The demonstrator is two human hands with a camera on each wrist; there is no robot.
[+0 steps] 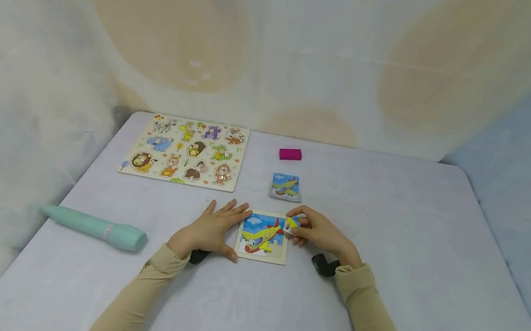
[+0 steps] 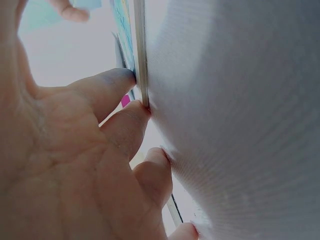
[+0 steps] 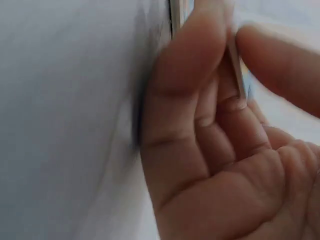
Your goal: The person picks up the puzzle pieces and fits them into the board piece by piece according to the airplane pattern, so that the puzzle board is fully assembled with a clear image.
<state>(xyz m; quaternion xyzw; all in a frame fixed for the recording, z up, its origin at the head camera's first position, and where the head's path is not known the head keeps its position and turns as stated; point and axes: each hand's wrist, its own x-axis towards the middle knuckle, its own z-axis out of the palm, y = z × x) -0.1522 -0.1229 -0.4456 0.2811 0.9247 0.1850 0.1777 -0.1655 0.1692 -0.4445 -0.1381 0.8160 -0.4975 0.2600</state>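
Observation:
A square wooden jigsaw board (image 1: 262, 259) with a yellow airplane picture lies flat on the table. Bare wood shows at its lower right corner. My left hand (image 1: 212, 230) is spread at the board's left side; in the left wrist view, fingertips touch the board's edge (image 2: 140, 55) and the tabletop. Just off the right side, my right hand (image 1: 325, 235) pinches a jigsaw piece (image 1: 290, 224) with yellow and blue on it. The right wrist view shows that piece edge-on (image 3: 238, 70) between thumb and fingers, its face mostly hidden.
Behind the board lies a small airplane picture card (image 1: 285, 186), with a magenta block (image 1: 290, 154) beyond it. An animal puzzle board (image 1: 181, 151) occupies the back left. A mint-green, microphone-shaped object (image 1: 94, 227) lies at left. Draped fabric (image 1: 325, 58) hangs behind the table.

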